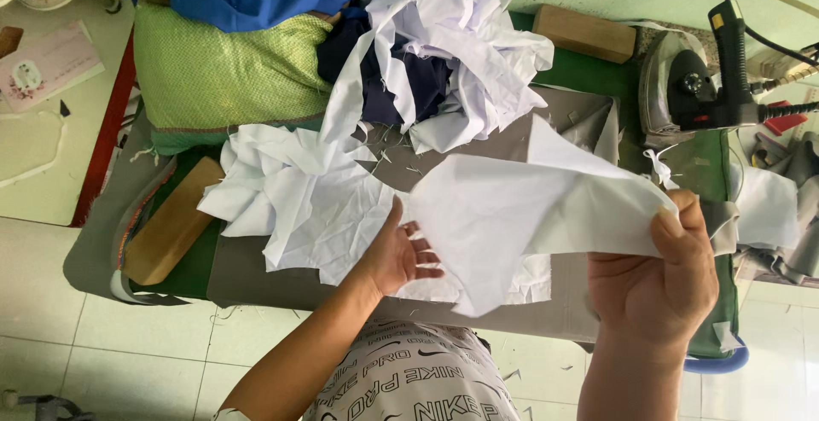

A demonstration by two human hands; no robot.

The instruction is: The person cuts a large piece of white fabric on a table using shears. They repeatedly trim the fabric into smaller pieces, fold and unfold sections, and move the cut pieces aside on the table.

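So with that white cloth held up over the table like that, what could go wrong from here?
1. The right hand pinches only a corner of the white cloth piece; it may slip and drop.
2. The black-handled iron stands close by that hand; an elbow or trailing cloth could brush it.
3. The left hand rests on the crumpled white cloth pile, which lies near the grey table cover's edge and might slide off.

a white fabric piece (512, 216) hangs lifted above the grey ironing pad (256, 272), thin, creased and irregular in outline, with one pointed corner drooping toward the pad's near edge. its right end is pinched at the top, its left end is spread flat and loose. under and left of it, more crumpled white pieces (299, 199) lie flat on the same pad.
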